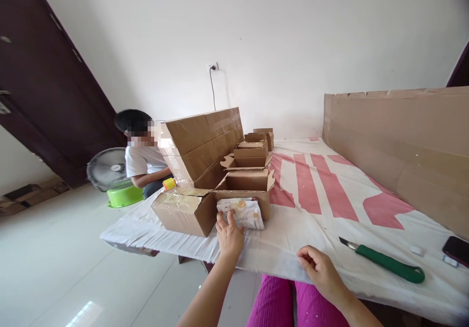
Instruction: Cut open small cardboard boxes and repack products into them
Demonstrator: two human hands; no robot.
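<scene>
My left hand [230,236] is on a white printed packet [245,214], its fingers over the packet's left part and the thumb at the lower edge. That packet leans against the front of an open cardboard box [264,202]. Just left of it is a taped cardboard box [183,210]. My right hand [320,271] rests at the table's near edge, fingers curled and pressed together, with nothing visible in them. Farther right, a green-handled utility knife [390,262] lies on the cloth with its blade out.
More open boxes [251,158] run back in a row beside stacked, taped cartons [205,144]. A large cardboard panel [399,141] stands along the right. A phone [457,250] lies at the right edge. Beyond the cartons sits another person [144,158], near a fan [108,168] and green basin [125,196].
</scene>
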